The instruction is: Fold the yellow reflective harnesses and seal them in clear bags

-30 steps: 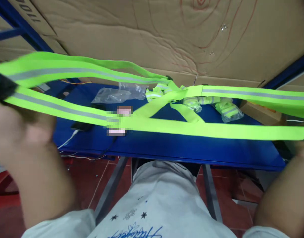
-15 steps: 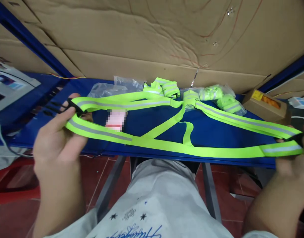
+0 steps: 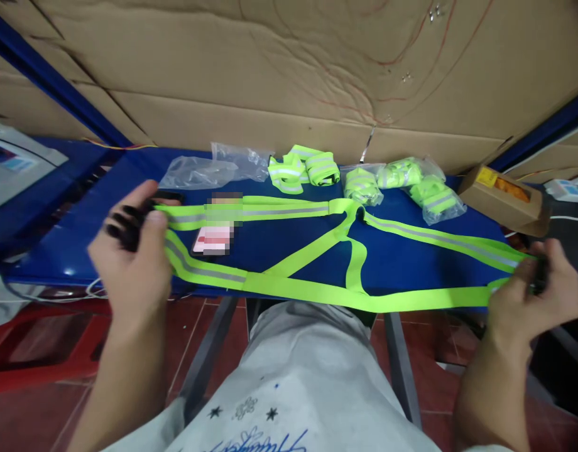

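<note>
The neon-yellow reflective strap harness (image 3: 317, 251) was spread wide just above the near edge of the blue table (image 3: 411, 257), its grey-striped bands running out to both sides and two thinner cross straps meeting near the middle. The left hand (image 3: 133, 263) had its fingers closed around the left end, where a black buckle (image 3: 122, 226) showed under the fingertips. The right hand (image 3: 534, 295) pinched the right end between thumb and fingers, something dark half hidden in the grip. By the look of it, the step in hand was stretching the harness flat; bringing the ends together would call for keeping the bands untwisted. Behind it lay folded reflective bands (image 3: 303, 169), some in clear plastic bags (image 3: 430, 188), an empty bag (image 3: 199, 169), a small cardboard box (image 3: 506, 198) and the cardboard wall (image 3: 289, 69)
</note>
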A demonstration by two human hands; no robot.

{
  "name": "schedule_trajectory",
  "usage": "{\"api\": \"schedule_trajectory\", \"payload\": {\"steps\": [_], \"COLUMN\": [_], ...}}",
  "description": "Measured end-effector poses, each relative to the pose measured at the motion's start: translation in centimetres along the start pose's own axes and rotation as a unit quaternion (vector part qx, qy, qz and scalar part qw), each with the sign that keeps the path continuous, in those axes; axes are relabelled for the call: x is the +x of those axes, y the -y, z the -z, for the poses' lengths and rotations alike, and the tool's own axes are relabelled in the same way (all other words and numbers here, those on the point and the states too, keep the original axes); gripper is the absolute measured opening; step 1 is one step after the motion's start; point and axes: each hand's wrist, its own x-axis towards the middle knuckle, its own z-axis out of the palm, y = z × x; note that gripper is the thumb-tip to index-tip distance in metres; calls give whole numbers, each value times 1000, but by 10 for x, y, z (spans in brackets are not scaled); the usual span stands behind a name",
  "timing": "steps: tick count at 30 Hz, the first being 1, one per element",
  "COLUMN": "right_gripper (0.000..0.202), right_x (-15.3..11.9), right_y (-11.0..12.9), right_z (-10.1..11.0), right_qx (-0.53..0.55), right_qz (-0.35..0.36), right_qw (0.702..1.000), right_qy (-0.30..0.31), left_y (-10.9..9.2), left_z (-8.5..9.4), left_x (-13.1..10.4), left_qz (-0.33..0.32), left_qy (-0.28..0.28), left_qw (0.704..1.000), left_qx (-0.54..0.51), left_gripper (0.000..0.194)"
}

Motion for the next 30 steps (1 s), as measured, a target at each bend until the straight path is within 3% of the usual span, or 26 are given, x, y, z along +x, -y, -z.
{"api": "schedule_trajectory", "payload": {"steps": [3,5,7,9,13,21,30], "right_gripper": [69,80,82,77,65,71,59], "right_x": [-4,-5,-6,-8,-13,-17,-17], "right_y": [27,60,96,126,150,151,157], "right_z": [-14,-26,-37,-45,-52,-57,-57], "right_qx": [-22,17,65,97,113,101,60], "right_qz": [160,261,303,325,316,302,314], "right_qw": [987,959,940,926,924,926,927], "right_qy": [25,106,145,168,186,201,196], "left_y": [-45,-68,-83,-91,-95,-94,-100], "left_z": [-26,-47,-69,-86,-103,-107,-111], "left_x": [-23,-40,-58,-72,-90,-93,-92], "left_qz": [-138,-215,-254,-278,-314,-345,-368], "left_qy": [110,214,301,343,359,345,320], "left_qw": [978,944,912,891,872,859,854], "left_qx": [108,132,117,102,106,154,181], "left_gripper": [48,61,69,69,62,55,56]}}
